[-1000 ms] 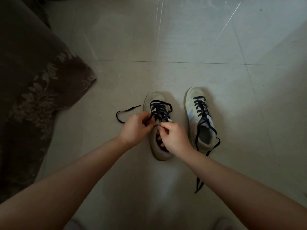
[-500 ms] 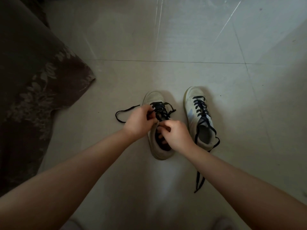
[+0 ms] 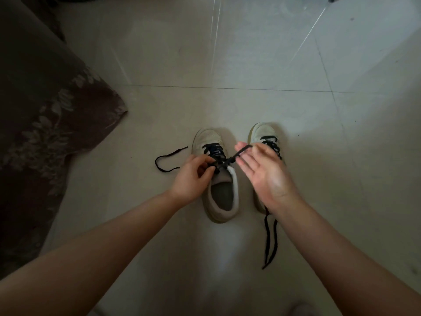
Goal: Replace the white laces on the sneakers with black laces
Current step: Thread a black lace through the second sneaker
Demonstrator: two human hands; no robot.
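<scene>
Two pale sneakers stand side by side on the floor, toes away from me. The left sneaker (image 3: 224, 202) carries a black lace (image 3: 233, 158) through its front eyelets. My left hand (image 3: 190, 177) pinches that lace at the tongue. A taut stretch of it runs up to my right hand (image 3: 267, 175), which is raised palm-up with straight fingers and holds the lace end between thumb and forefinger. The lace's other end (image 3: 165, 161) lies looped on the floor to the left. The right sneaker (image 3: 262, 131), partly hidden by my right hand, is laced in black.
The right sneaker's loose lace ends (image 3: 270, 242) trail toward me on the pale tiled floor (image 3: 227, 65). A dark brown fabric with a leaf pattern (image 3: 45, 115) fills the left side.
My right hand has lifted off the left sneaker's opening and moved right and up, drawing the lace end out taut. My left hand stays at the tongue.
</scene>
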